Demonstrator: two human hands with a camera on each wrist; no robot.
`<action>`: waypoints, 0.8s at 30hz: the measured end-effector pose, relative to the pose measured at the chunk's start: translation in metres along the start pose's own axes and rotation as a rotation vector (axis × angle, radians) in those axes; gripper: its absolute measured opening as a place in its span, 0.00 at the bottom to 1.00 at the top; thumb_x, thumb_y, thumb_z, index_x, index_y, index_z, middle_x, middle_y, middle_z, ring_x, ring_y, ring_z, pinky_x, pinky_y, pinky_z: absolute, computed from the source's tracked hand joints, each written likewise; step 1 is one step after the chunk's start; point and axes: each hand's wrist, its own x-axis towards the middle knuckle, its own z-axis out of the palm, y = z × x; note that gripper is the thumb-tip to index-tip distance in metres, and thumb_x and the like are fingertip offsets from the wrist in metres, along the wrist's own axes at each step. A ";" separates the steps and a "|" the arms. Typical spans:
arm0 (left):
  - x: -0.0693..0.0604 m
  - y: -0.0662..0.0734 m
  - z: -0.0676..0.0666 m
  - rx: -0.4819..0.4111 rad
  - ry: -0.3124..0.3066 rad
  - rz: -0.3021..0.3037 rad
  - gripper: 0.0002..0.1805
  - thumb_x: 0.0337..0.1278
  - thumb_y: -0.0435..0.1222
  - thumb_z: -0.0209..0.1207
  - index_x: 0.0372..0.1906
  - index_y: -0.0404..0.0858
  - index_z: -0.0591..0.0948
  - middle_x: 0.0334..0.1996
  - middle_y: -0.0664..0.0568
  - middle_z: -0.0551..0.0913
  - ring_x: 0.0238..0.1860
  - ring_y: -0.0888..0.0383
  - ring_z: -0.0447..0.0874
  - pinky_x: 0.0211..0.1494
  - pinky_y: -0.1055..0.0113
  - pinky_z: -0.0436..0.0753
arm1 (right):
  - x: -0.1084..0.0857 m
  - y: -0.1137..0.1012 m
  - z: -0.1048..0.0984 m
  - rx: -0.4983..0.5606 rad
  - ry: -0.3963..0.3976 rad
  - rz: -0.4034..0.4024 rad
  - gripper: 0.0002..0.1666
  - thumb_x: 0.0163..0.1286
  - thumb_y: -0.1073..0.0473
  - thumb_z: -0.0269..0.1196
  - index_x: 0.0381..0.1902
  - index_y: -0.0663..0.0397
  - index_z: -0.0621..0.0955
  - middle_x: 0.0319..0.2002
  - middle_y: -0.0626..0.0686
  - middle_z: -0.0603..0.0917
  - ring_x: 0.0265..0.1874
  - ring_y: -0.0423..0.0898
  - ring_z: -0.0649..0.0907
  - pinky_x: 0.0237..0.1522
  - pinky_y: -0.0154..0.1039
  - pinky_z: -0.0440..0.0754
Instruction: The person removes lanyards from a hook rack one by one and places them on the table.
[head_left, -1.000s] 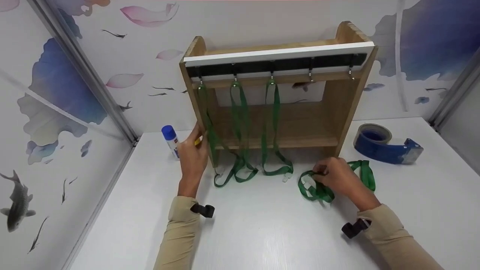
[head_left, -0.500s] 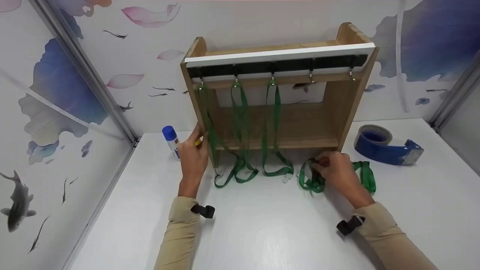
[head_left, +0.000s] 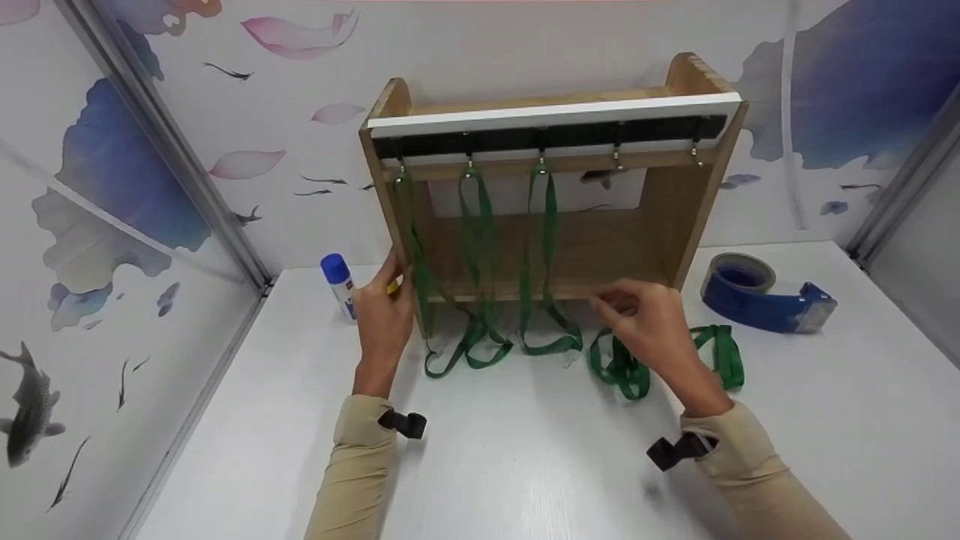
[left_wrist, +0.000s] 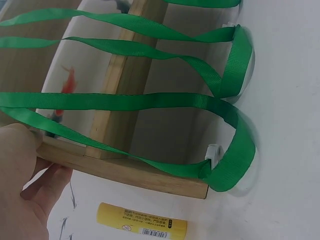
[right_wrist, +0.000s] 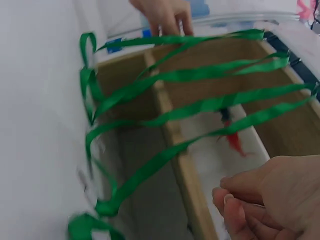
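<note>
My left hand (head_left: 384,319) grips the left side panel of a wooden rack (head_left: 690,225), thumb in front and fingers behind in the left wrist view. Three green lanyards (head_left: 550,225) hang from the left three hooks of its black strip, their lower loops resting on the table. Over a bundled green lanyard (head_left: 621,371) on the table, my right hand (head_left: 649,322) hovers near the lower shelf. Its fingers (right_wrist: 235,215) are curled, with nothing visible between them in the right wrist view. Another folded green lanyard (head_left: 726,358) lies partly behind the right wrist.
Two hooks (head_left: 619,156) at the right bear nothing. A blue tape dispenser (head_left: 765,304) stands right of the rack. Left of it stands a blue-capped white tube (head_left: 339,285); a yellow tube (left_wrist: 142,220) lies beside the side panel. Patterned wall panels (head_left: 300,217) enclose the table.
My right hand has come up and left, away from the bundled lanyard, which it was pinching earlier and which now lies on the table. The left hand keeps its grip on the rack.
</note>
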 end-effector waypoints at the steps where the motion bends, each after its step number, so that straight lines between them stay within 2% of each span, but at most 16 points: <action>1: 0.000 0.000 0.000 -0.001 -0.001 -0.002 0.27 0.78 0.38 0.65 0.76 0.43 0.78 0.61 0.45 0.90 0.61 0.44 0.91 0.55 0.56 0.93 | 0.001 -0.006 0.004 0.019 0.015 -0.010 0.11 0.76 0.60 0.71 0.52 0.56 0.92 0.47 0.58 0.94 0.44 0.55 0.95 0.51 0.54 0.94; 6: 0.000 0.000 -0.002 0.008 -0.001 -0.007 0.27 0.77 0.37 0.65 0.76 0.43 0.78 0.60 0.44 0.91 0.61 0.43 0.91 0.56 0.52 0.93 | 0.006 -0.034 0.032 0.160 0.115 -0.022 0.15 0.76 0.56 0.72 0.56 0.53 0.90 0.52 0.54 0.94 0.50 0.52 0.93 0.52 0.52 0.94; 11: 0.001 0.002 -0.001 0.011 -0.001 -0.003 0.27 0.77 0.36 0.65 0.76 0.42 0.78 0.58 0.43 0.92 0.61 0.42 0.91 0.57 0.49 0.93 | 0.012 -0.057 0.062 0.259 0.244 -0.033 0.24 0.74 0.52 0.74 0.63 0.55 0.87 0.56 0.56 0.92 0.53 0.52 0.93 0.54 0.52 0.94; 18: 0.001 0.001 0.000 0.011 -0.007 -0.012 0.28 0.77 0.37 0.65 0.77 0.44 0.77 0.59 0.45 0.91 0.62 0.44 0.91 0.56 0.56 0.93 | 0.016 -0.072 0.088 0.252 0.353 -0.030 0.28 0.73 0.46 0.75 0.62 0.56 0.88 0.58 0.57 0.92 0.53 0.54 0.92 0.59 0.52 0.92; 24: 0.001 0.001 0.000 0.004 -0.010 -0.015 0.28 0.77 0.37 0.65 0.77 0.44 0.77 0.61 0.45 0.90 0.63 0.44 0.91 0.57 0.56 0.93 | 0.018 -0.071 0.094 0.241 0.419 -0.033 0.24 0.74 0.48 0.74 0.58 0.57 0.89 0.55 0.57 0.93 0.51 0.54 0.93 0.58 0.50 0.92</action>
